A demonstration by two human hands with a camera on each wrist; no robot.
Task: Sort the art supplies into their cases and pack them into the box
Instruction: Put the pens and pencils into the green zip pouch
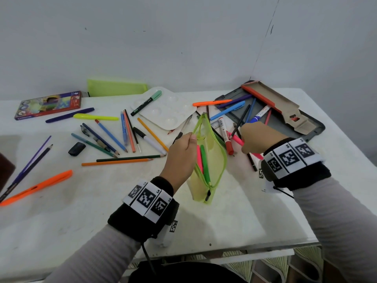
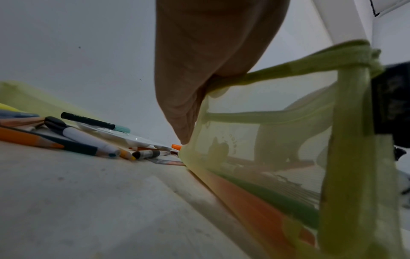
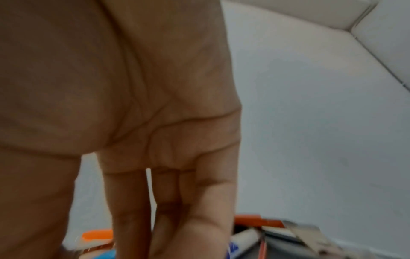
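My left hand (image 1: 192,137) pinches the top edge of a yellow-green mesh pouch (image 1: 214,160) and holds it upright and open at the table's middle; the left wrist view shows the thumb (image 2: 199,87) on the zip edge of the pouch (image 2: 266,140). A pink marker (image 1: 199,160) and a green marker (image 1: 205,164) lie inside. My right hand (image 1: 257,137) hovers low over a pile of pens right of the pouch, above a pink marker (image 1: 236,139). Its fingers (image 3: 133,201) point down, nearly straight. The fingertips are hidden.
A grey case (image 1: 314,127) with a cardboard insert (image 1: 281,105) lies at the back right, with pens across it. Left of the pouch lie several loose pencils and pens, a white palette (image 1: 169,113), a black eraser (image 1: 76,149), a pencil box (image 1: 49,105) and a second green pouch (image 1: 116,87).
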